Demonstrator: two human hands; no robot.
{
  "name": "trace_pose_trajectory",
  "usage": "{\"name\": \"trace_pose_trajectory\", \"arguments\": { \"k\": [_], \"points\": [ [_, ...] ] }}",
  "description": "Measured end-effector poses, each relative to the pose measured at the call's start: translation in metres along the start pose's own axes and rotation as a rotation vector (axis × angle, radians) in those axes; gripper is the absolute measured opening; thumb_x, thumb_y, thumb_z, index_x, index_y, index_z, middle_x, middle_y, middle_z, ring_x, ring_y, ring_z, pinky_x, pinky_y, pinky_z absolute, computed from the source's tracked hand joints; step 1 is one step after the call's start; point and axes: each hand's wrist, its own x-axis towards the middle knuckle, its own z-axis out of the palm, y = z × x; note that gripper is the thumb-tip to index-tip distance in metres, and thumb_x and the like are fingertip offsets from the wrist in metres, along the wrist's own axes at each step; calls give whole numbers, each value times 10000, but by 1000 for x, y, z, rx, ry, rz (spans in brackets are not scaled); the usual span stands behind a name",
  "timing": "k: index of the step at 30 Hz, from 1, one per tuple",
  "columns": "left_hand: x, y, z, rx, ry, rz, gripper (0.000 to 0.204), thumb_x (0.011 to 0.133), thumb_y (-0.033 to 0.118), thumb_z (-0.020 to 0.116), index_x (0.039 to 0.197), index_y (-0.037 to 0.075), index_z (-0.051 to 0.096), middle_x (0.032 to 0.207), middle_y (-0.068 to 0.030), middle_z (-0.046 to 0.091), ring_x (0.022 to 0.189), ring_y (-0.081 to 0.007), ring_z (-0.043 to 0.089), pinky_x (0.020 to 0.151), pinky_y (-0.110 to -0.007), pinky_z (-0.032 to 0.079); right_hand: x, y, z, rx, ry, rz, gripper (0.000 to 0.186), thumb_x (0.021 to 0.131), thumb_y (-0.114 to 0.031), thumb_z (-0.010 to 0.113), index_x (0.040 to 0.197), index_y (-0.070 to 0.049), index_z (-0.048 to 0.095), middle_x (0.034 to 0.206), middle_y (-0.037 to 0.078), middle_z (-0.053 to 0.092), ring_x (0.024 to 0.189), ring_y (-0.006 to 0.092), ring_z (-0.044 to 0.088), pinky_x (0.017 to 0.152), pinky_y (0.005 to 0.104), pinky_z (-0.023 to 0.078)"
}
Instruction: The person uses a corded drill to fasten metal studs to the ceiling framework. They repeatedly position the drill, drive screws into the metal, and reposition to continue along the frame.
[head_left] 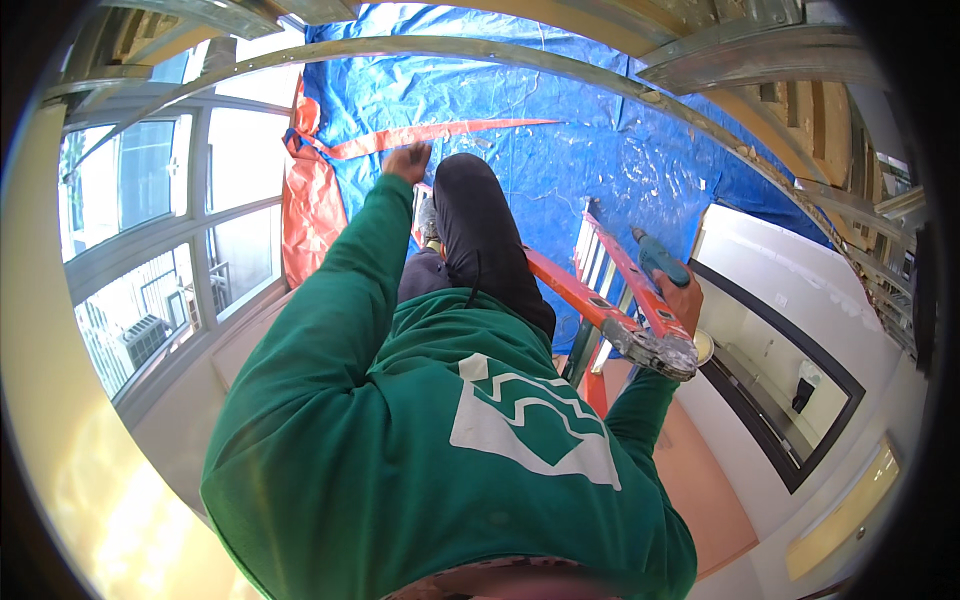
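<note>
I look down my own body: green sweatshirt point(430, 440), black trousers point(480, 230), one shoe point(428, 218) on an orange ladder point(590, 300). My left hand point(408, 160) reaches out at the end of its green sleeve, fingers curled, just above the ladder's far end; a grip on the rail cannot be made out. My right hand point(682, 296) holds a teal power drill point(656, 256) by its handle, beside the ladder's grey metal top bracket point(655, 350).
A blue tarp point(560, 150) with orange edges covers the ground below. Large windows point(160, 220) run along the left. On the right are a white wall with a dark-framed opening point(790, 400) and bare metal ceiling framing point(760, 50).
</note>
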Motion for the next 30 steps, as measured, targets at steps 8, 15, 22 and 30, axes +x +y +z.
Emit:
{"name": "trace_pose_trajectory", "arguments": {
  "k": [8,15,22,30],
  "points": [
    [63,13,-65,525,-314,-247,1825,386,904,973,1705,-104,216,1740,-260,398,1605,-348,434,1357,-375,341,4,12,3,-39,21,-73,592,893,-455,876,1329,-69,769,1101,187,811,1041,324,783,930,437,591],
    [-127,-125,13,-843,-55,-1035,839,1081,637,585,1773,251,310,1749,-311,388,1584,-605,358,1111,-882,376,2,5,2,64,-24,0,567,895,-458,866,1287,-58,780,1079,198,797,1002,329,767,907,450,578],
    [-282,-203,20,315,-474,-695,595,1159,490,393,1405,60,722,1391,-342,707,1319,-503,686,1127,-579,533,-11,-16,2,68,10,-49,495,918,-394,861,1241,-28,780,984,150,772,899,254,718,845,405,564],
    [-329,-151,15,481,-653,-435,445,1180,335,352,1404,138,682,1277,-340,750,1195,-527,738,1039,-628,564,0,-3,-8,-14,-132,-122,438,984,-345,815,1302,-52,738,1007,146,746,914,216,704,835,398,561]
  ]
}}
